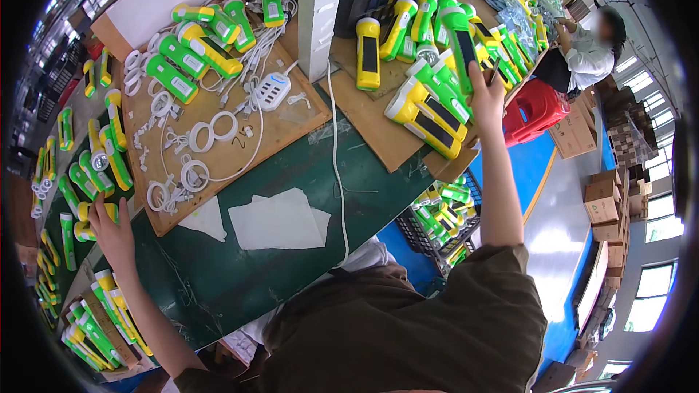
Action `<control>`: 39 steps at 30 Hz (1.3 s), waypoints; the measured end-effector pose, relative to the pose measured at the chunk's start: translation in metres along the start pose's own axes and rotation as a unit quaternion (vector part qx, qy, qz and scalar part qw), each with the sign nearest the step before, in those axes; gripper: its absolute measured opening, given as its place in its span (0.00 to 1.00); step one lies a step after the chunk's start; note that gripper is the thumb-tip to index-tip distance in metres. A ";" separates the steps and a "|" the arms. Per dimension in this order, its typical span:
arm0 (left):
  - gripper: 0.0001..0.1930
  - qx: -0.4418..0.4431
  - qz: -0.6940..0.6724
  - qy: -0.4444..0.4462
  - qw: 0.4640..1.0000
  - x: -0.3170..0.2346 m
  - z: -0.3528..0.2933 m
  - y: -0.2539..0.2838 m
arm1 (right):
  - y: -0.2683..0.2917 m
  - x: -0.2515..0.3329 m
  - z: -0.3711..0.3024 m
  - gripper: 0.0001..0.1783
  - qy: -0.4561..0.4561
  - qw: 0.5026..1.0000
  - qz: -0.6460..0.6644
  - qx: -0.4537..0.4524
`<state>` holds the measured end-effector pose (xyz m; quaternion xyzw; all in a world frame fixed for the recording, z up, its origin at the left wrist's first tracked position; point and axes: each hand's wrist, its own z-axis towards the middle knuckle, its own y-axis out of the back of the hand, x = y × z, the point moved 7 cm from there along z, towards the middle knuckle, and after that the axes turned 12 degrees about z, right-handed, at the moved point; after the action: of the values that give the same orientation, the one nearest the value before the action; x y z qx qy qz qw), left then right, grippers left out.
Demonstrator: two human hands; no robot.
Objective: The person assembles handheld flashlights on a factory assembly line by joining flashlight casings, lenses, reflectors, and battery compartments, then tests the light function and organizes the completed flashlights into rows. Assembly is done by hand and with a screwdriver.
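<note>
My right hand (488, 99) is closed around a green flashlight (459, 38) with a dark panel on its body, raised over a pile of similar lights. A thin dark stick-like thing shows by its fingers, too small to name. At the far left, my left hand (113, 234) has its fingers over a yellow flashlight (86, 212) lying on the green table, and partly hides it. Beside the right hand lie yellow flashlights (426, 120) with dark panels on cardboard. Green and white flashlights (91, 172) lie just beyond the left hand.
A board (284, 127) on the table (291, 266) bears white cables, a white multi-port charger (273, 92) and more flashlights. White paper (280, 220) lies nearby. A white post (318, 22) stands behind. Black baskets (437, 236) hold flashlights. A person (590, 47) sits at the far right.
</note>
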<state>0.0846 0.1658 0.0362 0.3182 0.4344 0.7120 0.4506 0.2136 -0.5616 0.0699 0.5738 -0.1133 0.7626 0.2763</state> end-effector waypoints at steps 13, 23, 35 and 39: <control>0.33 0.032 0.106 0.043 0.993 0.008 0.029 -0.065 | 0.003 -0.076 0.185 0.24 0.150 0.984 0.035 0.089; 0.35 0.087 0.146 0.130 0.977 0.038 0.016 -0.041 | -0.136 0.096 -0.115 0.14 0.198 0.905 0.124 0.355; 0.41 0.260 0.079 0.277 0.922 0.109 -0.011 -0.037 | -0.162 0.091 -0.194 0.16 0.118 0.867 0.200 0.440; 0.34 0.216 0.091 0.171 0.957 0.123 -0.011 -0.034 | -0.170 0.084 -0.208 0.16 0.108 0.860 0.193 0.460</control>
<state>0.0393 0.2822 0.0081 0.3192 0.6177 0.6830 0.2237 0.1223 -0.2951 0.0581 0.5160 0.1729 0.8233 -0.1613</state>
